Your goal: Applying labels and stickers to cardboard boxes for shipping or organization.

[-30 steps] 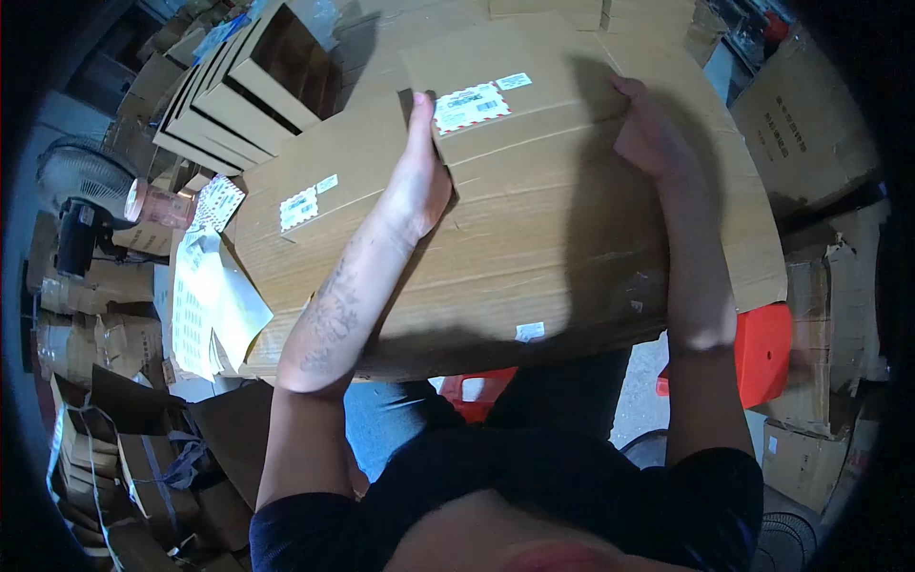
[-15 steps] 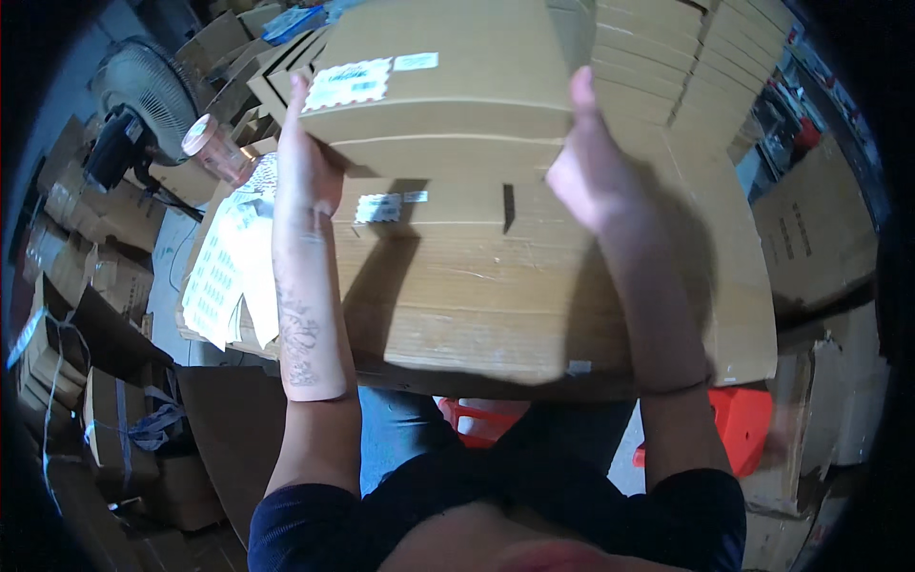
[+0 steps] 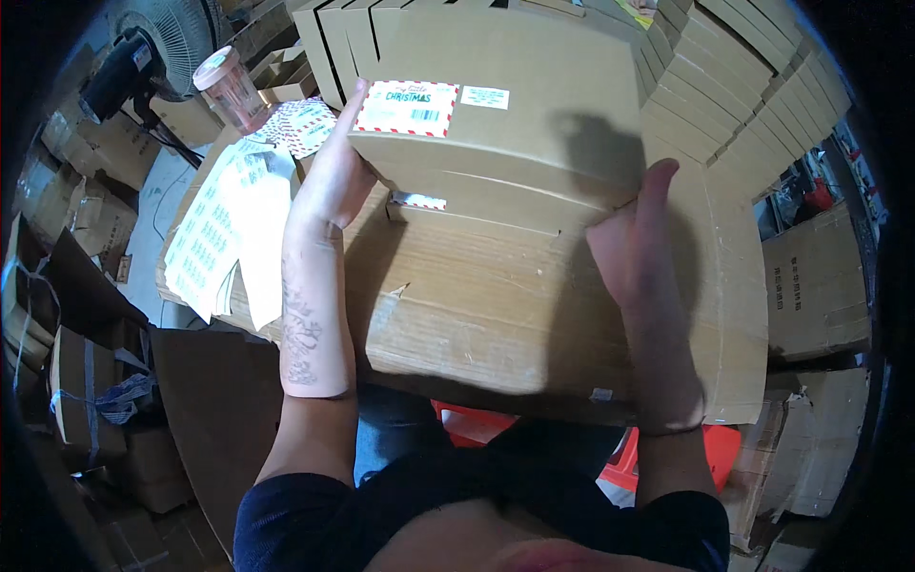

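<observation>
Here, left hand (image 3: 334,176) and right hand (image 3: 634,243) press flat against one labelled cardboard box (image 3: 505,124) carrying two stickers.

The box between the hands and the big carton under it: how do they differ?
The held box is smaller and tilted, gripped at its sides by the left hand and right hand; the big carton lies flat beneath.

The held box carries a label with a red-and-white striped border plus a small white one; the big carton's top is mostly bare, with a tear near its left edge.

Both are plain brown cardboard.
</observation>
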{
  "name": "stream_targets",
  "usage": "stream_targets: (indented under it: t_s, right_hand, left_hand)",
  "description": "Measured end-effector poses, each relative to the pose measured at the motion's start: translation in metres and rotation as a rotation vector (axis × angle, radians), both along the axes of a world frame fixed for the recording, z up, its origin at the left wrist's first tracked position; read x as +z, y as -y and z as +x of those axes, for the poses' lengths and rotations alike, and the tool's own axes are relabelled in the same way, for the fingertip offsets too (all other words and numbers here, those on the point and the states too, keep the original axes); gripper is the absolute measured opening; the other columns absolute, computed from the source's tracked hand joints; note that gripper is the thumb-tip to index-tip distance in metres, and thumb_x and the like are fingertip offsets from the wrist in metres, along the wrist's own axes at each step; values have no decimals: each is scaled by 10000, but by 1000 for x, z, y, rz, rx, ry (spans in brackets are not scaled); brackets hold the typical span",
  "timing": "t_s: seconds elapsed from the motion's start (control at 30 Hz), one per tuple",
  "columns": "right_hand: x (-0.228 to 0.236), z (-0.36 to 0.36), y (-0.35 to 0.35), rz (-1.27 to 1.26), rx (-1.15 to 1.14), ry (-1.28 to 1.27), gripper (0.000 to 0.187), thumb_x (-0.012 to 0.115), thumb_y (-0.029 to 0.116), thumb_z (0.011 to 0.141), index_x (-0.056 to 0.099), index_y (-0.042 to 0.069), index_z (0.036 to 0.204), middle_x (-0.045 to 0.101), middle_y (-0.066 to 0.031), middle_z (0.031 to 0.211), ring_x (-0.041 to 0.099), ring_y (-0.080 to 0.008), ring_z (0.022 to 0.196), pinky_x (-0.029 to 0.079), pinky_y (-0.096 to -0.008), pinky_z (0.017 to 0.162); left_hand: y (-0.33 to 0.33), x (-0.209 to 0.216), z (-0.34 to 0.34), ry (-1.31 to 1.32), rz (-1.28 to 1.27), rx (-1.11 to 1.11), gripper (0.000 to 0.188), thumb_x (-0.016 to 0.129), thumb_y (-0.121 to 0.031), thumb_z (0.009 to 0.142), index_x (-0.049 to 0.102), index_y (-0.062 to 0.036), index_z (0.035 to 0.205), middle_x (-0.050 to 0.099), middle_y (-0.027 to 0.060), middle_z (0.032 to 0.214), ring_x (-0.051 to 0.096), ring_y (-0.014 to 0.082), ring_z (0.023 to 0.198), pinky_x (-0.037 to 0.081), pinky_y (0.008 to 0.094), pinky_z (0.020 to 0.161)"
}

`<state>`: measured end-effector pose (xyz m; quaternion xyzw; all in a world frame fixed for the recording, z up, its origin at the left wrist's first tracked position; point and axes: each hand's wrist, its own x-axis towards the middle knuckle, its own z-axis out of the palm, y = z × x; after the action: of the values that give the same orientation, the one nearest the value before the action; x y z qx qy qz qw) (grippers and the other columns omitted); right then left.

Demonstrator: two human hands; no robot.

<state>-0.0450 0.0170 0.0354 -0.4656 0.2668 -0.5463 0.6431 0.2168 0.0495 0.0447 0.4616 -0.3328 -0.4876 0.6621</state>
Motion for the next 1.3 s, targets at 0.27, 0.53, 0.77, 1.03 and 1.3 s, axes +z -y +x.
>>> stream_targets:
  t_s: [0.27,0.53,0.77,1.03,1.3]
  right_hand:
    - [-31,-10,10,199,94,-12,561,348,592,972,503,145,1272,577,61,1201,517,-71,1049,398,-248,918]
    - [-47,-14,20,160,401,269,522,327,586,979,536,177,1227,604,60,1154,516,-57,980,409,-240,881]
    - [-118,-55,70,412,623,720,548,325,569,983,454,184,1350,519,41,1318,454,-107,1163,323,-297,1033]
    - [-40,-3,20,-93,77,-133,800,387,654,910,157,206,1532,313,45,1512,295,-117,1362,222,-331,1121]
    - [-52,-8,29,-175,79,-207,724,420,529,934,207,117,1490,372,-23,1452,331,-150,1333,245,-300,1101]
  left_hand:
    - [6,-6,-1,17,189,-59,664,498,-579,925,497,-74,1355,520,100,1366,458,220,1237,318,378,1039]
    - [8,-9,-3,14,172,-6,706,504,-596,911,466,-70,1382,493,117,1395,418,239,1287,268,418,1073]
    - [12,-7,-16,28,120,78,737,486,-612,914,434,-65,1404,444,159,1429,359,278,1340,219,451,1099]
    - [16,-17,-7,23,1,73,745,483,-630,909,463,-46,1371,467,164,1403,395,265,1310,242,440,1089]
    - [17,-15,-13,17,16,113,757,461,-644,911,452,-48,1379,460,171,1406,395,263,1313,248,430,1104]
